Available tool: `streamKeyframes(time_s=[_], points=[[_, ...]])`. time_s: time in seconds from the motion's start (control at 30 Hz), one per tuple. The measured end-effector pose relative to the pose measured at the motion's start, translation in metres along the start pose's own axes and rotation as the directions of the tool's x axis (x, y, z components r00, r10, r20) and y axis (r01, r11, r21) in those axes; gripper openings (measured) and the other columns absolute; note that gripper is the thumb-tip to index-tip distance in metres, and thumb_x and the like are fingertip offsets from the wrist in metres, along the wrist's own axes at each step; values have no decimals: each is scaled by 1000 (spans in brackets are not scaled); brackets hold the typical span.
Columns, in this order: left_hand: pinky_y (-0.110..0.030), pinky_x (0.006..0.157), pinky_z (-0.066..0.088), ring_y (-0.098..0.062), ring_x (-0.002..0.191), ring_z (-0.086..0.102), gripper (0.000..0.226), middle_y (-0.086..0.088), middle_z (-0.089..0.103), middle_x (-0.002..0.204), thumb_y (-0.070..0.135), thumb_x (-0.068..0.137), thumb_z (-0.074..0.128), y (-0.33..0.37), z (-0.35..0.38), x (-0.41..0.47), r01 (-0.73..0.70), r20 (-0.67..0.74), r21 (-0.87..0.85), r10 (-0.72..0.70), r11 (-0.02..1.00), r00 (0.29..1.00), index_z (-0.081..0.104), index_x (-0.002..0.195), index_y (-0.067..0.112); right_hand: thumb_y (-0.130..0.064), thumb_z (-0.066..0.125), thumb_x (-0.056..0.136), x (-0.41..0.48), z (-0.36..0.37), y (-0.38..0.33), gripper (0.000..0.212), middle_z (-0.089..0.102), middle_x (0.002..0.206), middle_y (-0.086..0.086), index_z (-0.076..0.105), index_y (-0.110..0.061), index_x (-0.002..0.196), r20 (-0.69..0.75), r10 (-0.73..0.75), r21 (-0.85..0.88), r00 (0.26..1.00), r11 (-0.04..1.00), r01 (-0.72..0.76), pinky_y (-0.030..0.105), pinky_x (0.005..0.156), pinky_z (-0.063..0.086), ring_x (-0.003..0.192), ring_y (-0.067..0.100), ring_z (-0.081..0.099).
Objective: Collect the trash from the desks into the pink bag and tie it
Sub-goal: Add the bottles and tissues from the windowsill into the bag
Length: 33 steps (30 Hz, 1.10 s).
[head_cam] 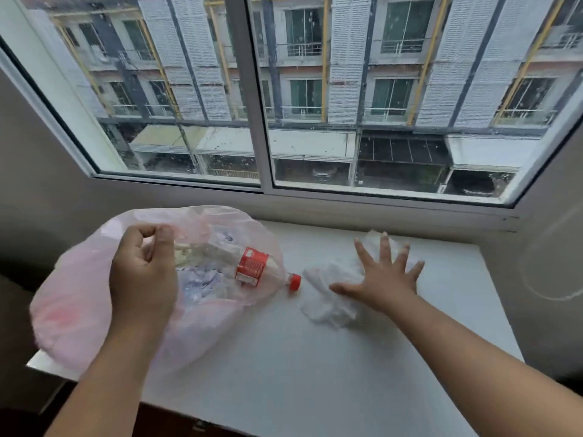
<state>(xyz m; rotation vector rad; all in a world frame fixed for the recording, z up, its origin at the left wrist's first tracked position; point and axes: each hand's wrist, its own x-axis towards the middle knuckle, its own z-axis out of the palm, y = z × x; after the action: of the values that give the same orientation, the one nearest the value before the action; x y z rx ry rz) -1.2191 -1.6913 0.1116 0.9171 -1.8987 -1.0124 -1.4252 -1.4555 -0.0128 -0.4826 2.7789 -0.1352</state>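
A thin pink bag [75, 298] lies open on the left part of a white desk [284, 357]. My left hand [143, 272] pinches the bag's rim and holds the mouth up. Inside lie crumpled papers and a clear plastic bottle [255, 268] with a red label; its red cap [295, 282] pokes out of the bag's mouth. To the right of the cap sits crumpled white tissue [325, 298]. My right hand [385, 275] hovers over the tissue with fingers spread wide, holding nothing.
The desk stands against a wall under a large window [262, 89]. Its front edge runs along the bottom, its left corner is under the bag, and its right edge [501, 310] meets a grey wall.
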Motion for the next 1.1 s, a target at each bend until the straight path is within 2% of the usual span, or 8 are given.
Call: streamKeyframes(time_s=[0.07, 0.2, 0.37, 0.5, 0.7, 0.83, 1.0, 1.1], points=[[-33, 59, 38, -18, 58, 45, 21, -3, 53, 68, 36, 98, 51, -3, 2, -1, 11, 11, -1, -11, 1000, 1000, 57, 99, 16, -90, 42, 66, 2, 11, 6, 101, -18, 160, 1, -3, -51, 147, 98, 5, 31, 995, 999, -8, 64, 110, 4, 144, 43, -13], [-34, 58, 37, -19, 57, 43, 20, -2, 50, 65, 36, 98, 52, -5, 0, -3, 23, 29, -9, -23, 1000, 999, 57, 97, 17, -39, 60, 84, -2, 34, -2, 48, 45, 132, 5, 45, -24, 127, -145, -165, -21, 976, 986, 164, 36, 84, 35, 114, 30, 43], [-31, 59, 40, -14, 59, 48, 21, -1, 57, 71, 35, 99, 50, -4, -15, 3, -6, -3, -18, 6, 1000, 1000, 58, 98, 16, -11, 52, 85, -5, 17, -45, 12, 48, 90, 6, 43, -11, 93, -379, -345, 215, 859, 870, 444, 35, 65, 32, 83, 30, 46], [-31, 58, 41, -9, 57, 49, 18, 2, 60, 71, 34, 99, 53, -1, -32, 9, -9, -63, -77, 5, 997, 998, 58, 94, 17, -16, 57, 85, -18, -20, -131, 25, 58, 103, 14, 57, -8, 109, -426, -649, 198, 630, 613, 765, 40, 74, 45, 92, 33, 52], [-23, 59, 44, -7, 61, 55, 13, 6, 62, 72, 34, 99, 52, 4, -49, 7, 10, -74, -103, -18, 995, 997, 57, 90, 26, -17, 61, 86, -55, -22, -251, 41, 53, 116, 8, 55, -24, 126, -309, -879, 188, 362, 317, 930, 40, 86, 42, 103, 28, 49], [-23, 60, 50, -5, 61, 61, 13, 8, 65, 70, 30, 100, 52, 7, -52, 7, 17, -115, -106, -29, 994, 993, 58, 93, 20, -21, 54, 88, -63, -16, -293, 44, 53, 120, 14, 49, -17, 132, -232, -888, 249, 398, 341, 906, 43, 82, 42, 103, 37, 51], [-14, 53, 44, -1, 54, 54, 17, 7, 61, 65, 26, 101, 50, 11, -53, 7, -5, -107, -129, -9, 992, 994, 57, 95, 12, -59, 32, 76, -55, -24, -322, 52, 67, 95, 3, 59, -25, 106, -374, -679, 194, 631, 608, 770, 37, 71, 36, 89, 32, 59], [-15, 56, 44, 1, 56, 57, 18, 13, 63, 63, 29, 100, 50, 10, -53, 10, -10, -105, -128, -3, 992, 995, 58, 96, 13, -73, 41, 61, -43, -27, -313, 63, 67, 94, -7, 63, -30, 101, -369, -550, 384, 749, 644, 662, 35, 73, 50, 88, 19, 62]])
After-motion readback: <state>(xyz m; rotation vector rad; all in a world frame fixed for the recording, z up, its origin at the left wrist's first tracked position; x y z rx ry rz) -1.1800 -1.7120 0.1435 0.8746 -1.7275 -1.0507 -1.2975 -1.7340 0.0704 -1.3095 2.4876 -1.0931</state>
